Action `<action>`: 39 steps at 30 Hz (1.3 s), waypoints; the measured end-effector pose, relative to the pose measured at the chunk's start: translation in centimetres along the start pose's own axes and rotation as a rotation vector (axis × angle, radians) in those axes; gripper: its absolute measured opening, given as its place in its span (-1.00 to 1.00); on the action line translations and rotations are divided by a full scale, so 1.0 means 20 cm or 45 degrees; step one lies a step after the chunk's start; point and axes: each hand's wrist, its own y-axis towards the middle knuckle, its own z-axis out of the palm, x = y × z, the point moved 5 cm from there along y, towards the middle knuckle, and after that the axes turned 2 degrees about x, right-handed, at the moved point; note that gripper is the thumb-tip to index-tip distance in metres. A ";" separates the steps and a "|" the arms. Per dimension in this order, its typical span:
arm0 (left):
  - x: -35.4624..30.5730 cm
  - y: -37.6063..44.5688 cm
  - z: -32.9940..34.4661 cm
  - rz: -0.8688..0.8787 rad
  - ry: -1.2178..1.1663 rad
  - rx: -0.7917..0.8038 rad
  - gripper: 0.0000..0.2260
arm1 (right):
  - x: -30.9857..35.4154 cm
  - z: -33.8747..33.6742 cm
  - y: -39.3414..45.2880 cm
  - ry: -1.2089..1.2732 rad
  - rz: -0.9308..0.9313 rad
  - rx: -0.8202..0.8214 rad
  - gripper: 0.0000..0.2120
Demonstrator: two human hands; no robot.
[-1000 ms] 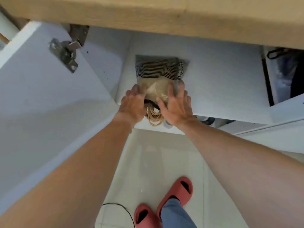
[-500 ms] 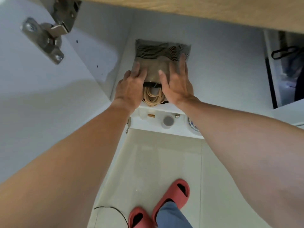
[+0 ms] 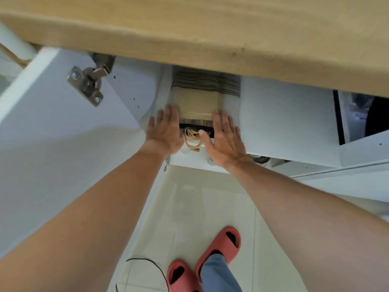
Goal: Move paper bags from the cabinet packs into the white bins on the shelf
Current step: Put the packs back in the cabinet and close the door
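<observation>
A pack of brown paper bags (image 3: 196, 101) lies flat on the white cabinet shelf (image 3: 284, 123), its tan twine handles (image 3: 192, 138) hanging over the front edge. Dark striped bag edges show at the back of the pack, under the wooden top. My left hand (image 3: 164, 127) lies against the pack's left side with straight fingers. On the right side of the pack, my right hand (image 3: 226, 135) rests flat with fingers spread, thumb toward the handles. No white bin is in view.
A wooden countertop (image 3: 210, 34) overhangs the cabinet. The open white door (image 3: 52, 144) with its metal hinge (image 3: 86, 85) stands at the left. Another compartment (image 3: 362, 116) opens at right. Below are a tiled floor, red slippers (image 3: 219, 247) and a black cable (image 3: 147, 262).
Both hands slid from on top of the pack to its two sides and back toward the shelf's front edge. The view tilted up, so the countertop covers more of the cabinet.
</observation>
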 end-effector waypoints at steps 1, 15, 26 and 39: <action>0.01 0.01 0.01 0.005 0.016 0.060 -0.29 | 0.01 -0.01 0.00 0.011 0.001 0.008 -0.28; -0.10 -0.67 -0.23 -0.015 -0.150 -0.170 -0.46 | 0.08 -0.35 -0.60 -0.257 0.086 0.055 -0.28; -0.40 -1.23 -1.08 -0.013 -0.263 -0.327 -0.48 | 0.36 -1.18 -1.24 -0.088 0.129 -0.249 -0.57; -1.06 -0.98 -1.56 0.229 -0.214 -0.448 -0.60 | -0.10 -1.99 -1.07 -0.086 0.356 -0.687 -0.60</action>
